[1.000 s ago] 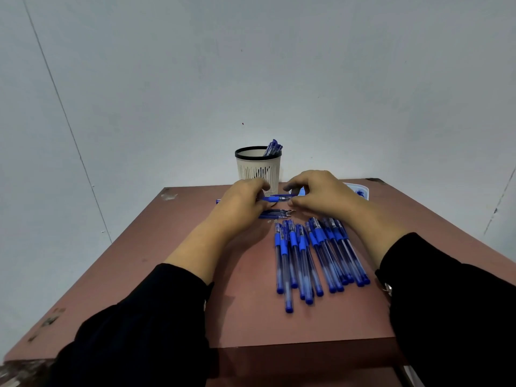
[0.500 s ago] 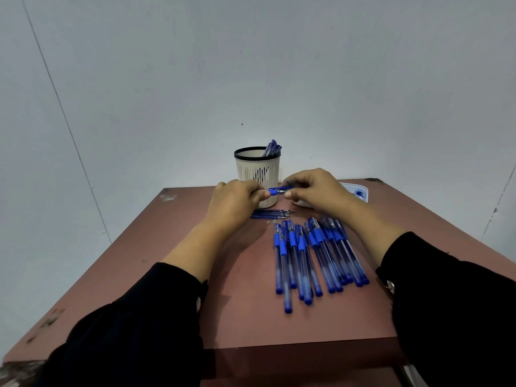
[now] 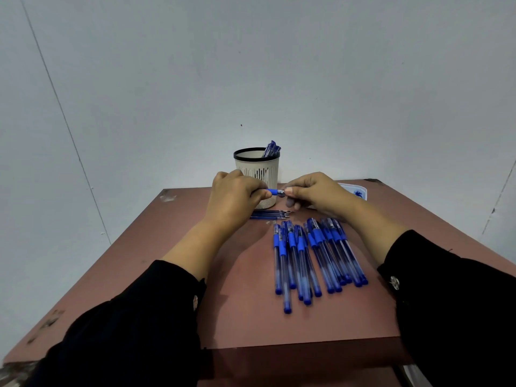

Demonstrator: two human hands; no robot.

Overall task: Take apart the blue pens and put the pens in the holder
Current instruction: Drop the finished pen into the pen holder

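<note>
Both hands have risen from the bench since the earlier frames, lifting one pen [image 3: 275, 191] to a position level with the lower wall of the holder [image 3: 257, 174]. The left hand [image 3: 233, 195] grips one end of this pen with curled fingers; the right hand [image 3: 312, 192] pinches the other end between thumb and fingers. Only a short blue section shows between them. Opposed grips at the two ends suit twisting or pulling the parts apart, which appears to be the step in hand.

Below the hands, a small bundle of thin refills [image 3: 269, 214] lies crosswise on the bench [image 3: 167, 275], kept apart from the whole pens. A row of assembled pens [image 3: 315, 258] lies near the right forearm, within easy reach. Several blue barrels [image 3: 271, 148] already stand in the holder, leaning on its right rim. A white tray [image 3: 356, 191] sits behind the right hand; its contents cannot be determined.
</note>
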